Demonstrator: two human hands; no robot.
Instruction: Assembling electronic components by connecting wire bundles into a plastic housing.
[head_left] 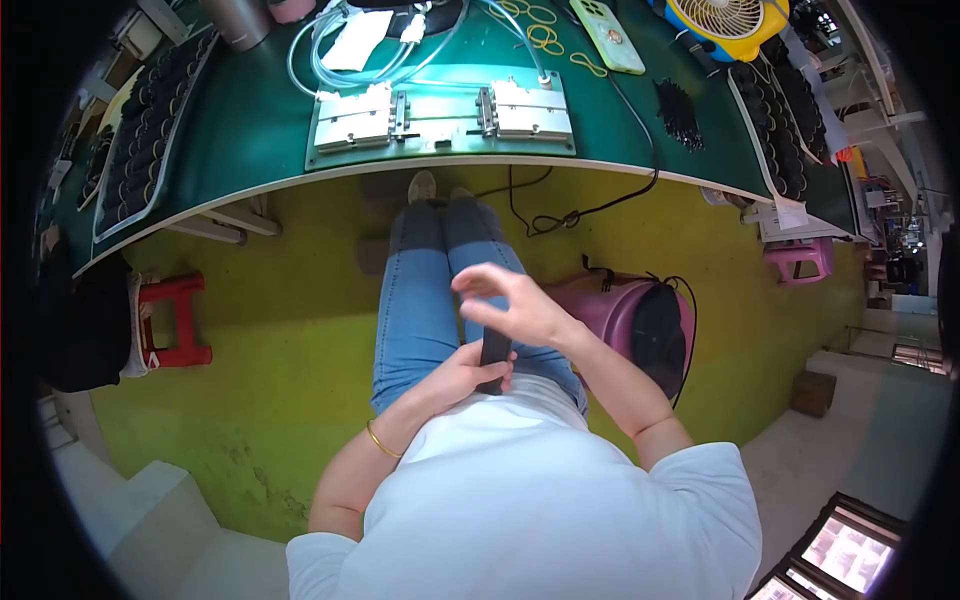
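Observation:
I sit with my lap below the bench edge. My left hand [462, 374] is closed around a dark, narrow, oblong piece [495, 352], held upright in front of my waist; its exact kind does not show. Just above it, my right hand [515, 308] has its fingers curved and apart, with nothing visible between them. Whether its palm touches the top of the dark piece cannot be told. On the bench ahead lies a metal fixture [440, 122] with two silver clamp blocks on a flat plate.
The green bench [250, 120] holds coiled pale tubing [320, 70], a phone [612, 40], yellow rubber bands [540, 35], a bundle of small black parts [680, 115] and a yellow fan [725, 18]. Trays of dark rolls [150, 140] flank it. A red stool [178, 320] stands left.

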